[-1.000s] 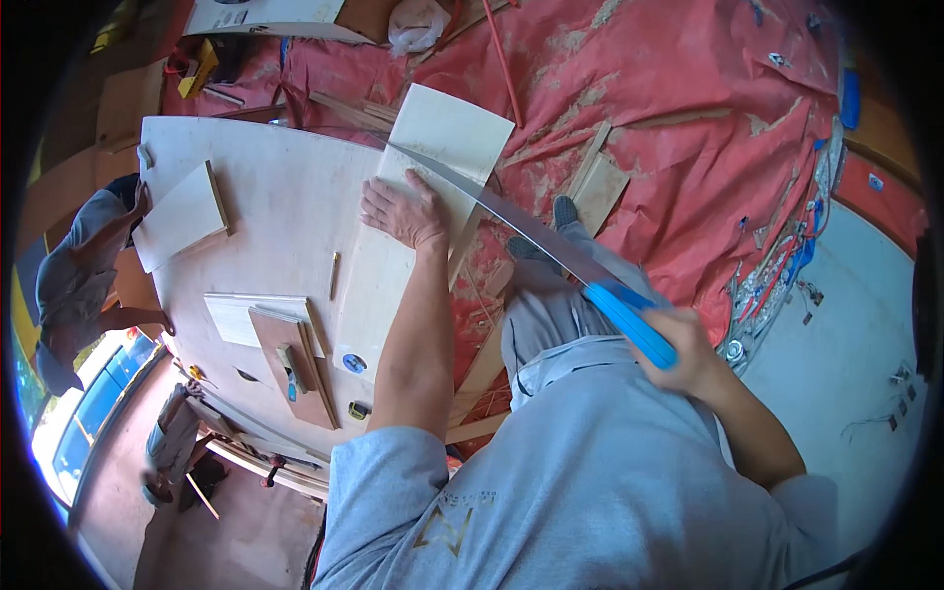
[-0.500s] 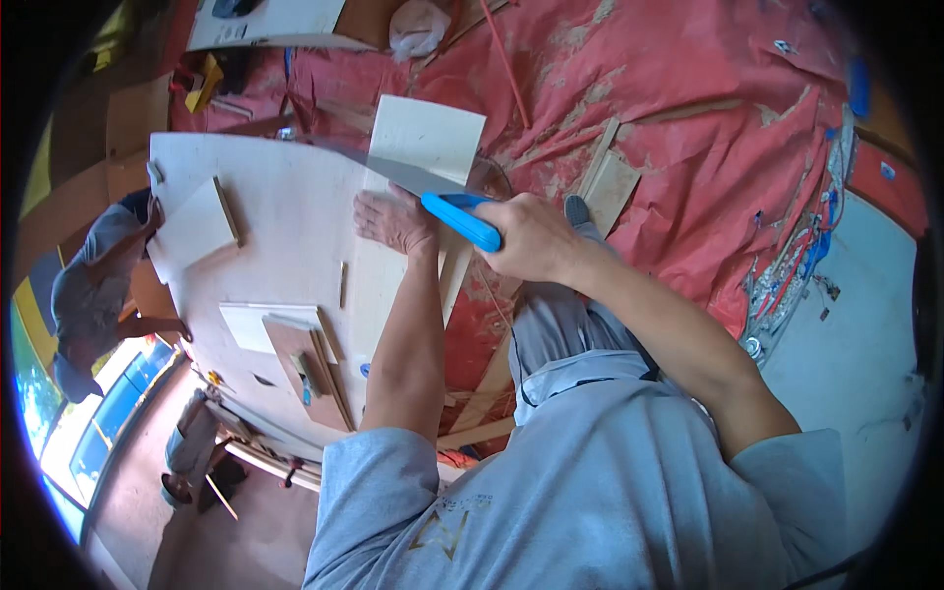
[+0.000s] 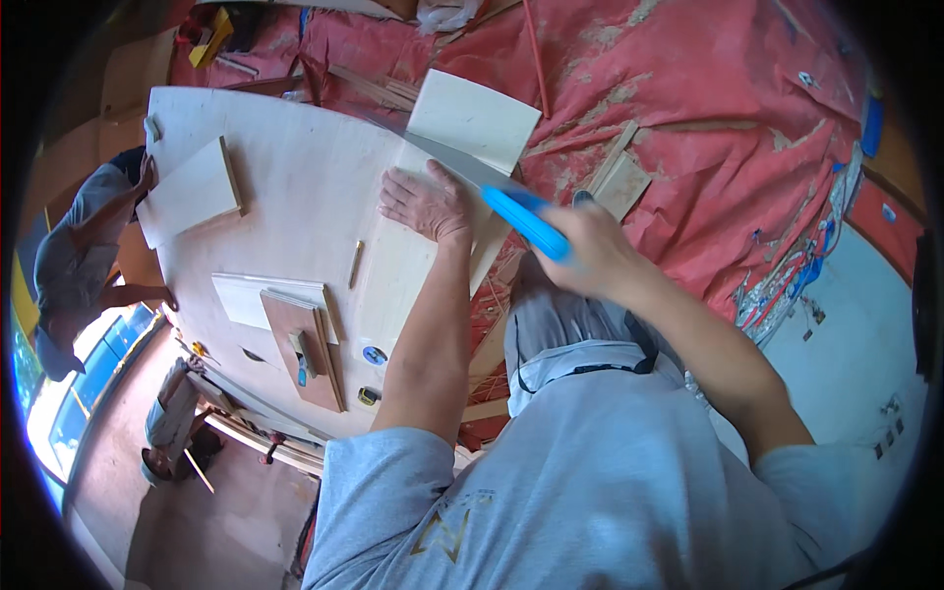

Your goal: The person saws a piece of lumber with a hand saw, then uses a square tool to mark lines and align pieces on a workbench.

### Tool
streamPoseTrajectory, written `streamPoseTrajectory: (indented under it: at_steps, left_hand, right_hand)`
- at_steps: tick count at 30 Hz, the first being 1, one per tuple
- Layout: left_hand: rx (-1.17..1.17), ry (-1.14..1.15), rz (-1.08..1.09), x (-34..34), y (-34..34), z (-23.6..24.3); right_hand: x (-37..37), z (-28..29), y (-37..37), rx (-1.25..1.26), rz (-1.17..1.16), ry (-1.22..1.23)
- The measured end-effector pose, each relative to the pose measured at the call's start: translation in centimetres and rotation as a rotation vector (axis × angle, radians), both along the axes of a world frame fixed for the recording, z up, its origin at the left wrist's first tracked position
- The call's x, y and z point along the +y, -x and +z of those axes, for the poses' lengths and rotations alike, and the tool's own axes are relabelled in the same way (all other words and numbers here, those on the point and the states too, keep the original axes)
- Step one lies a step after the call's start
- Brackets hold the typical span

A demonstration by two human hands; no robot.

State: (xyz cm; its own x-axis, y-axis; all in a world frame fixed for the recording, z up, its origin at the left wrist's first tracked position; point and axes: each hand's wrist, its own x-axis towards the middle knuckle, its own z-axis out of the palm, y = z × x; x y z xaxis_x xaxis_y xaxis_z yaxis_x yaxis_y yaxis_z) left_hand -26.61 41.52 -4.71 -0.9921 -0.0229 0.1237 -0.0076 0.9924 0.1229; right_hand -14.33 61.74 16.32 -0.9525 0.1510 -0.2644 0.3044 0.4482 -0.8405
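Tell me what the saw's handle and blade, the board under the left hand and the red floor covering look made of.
Saw handle: probably plastic; even, bright blue.
Blade: likely steel; thin, flat, grey, though blurred.
Board: seems wood or plywood; pale cream, smooth face.
Red floor covering: perhaps plastic sheeting or coated fabric; creased, slight sheen.

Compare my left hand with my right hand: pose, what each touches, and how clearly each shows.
The left hand lies on the pale board with fingers extended, while the right hand is closed around the blue saw handle. The left hand looks fairly crisp; the right hand is blurred. Both hands are bare.
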Motion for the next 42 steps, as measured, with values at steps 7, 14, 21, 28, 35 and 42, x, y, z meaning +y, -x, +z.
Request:
streamPoseTrajectory:
  at_steps: [7, 14, 21, 28, 35, 42]
  left_hand:
    - [-0.081, -0.038, 0.029, -1.9, 1.0, -0.1]
    - [-0.056, -0.039, 0.046, -0.7, 0.8, 1.5]
    - [-0.123, -0.071, 0.042, 0.6, -0.3, 1.4]
    - [-0.076, 0.011, 0.065, -2.1, 0.6, -0.8]
    - [-0.071, -0.024, 0.073, -0.8, 1.0, 0.8]
    - [-0.062, -0.037, 0.037, -1.2, 0.6, 1.2]
  right_hand:
    - [-3.0, 0.5, 6.5, -0.078, 0.003, 0.046]
    - [3.3, 19.0, -4.9, -0.296, 0.044, 0.021]
    - [-1.8, 1.7, 6.6, -0.137, 0.02, -0.072]
    - [-4.6, 2.9, 7.1, -0.149, 0.001, -0.062]
    - [1.8, 15.9, -0.3, -0.229, 0.075, -0.045]
    - [1.9, 12.4, -3.7, -0.221, 0.063, -0.019]
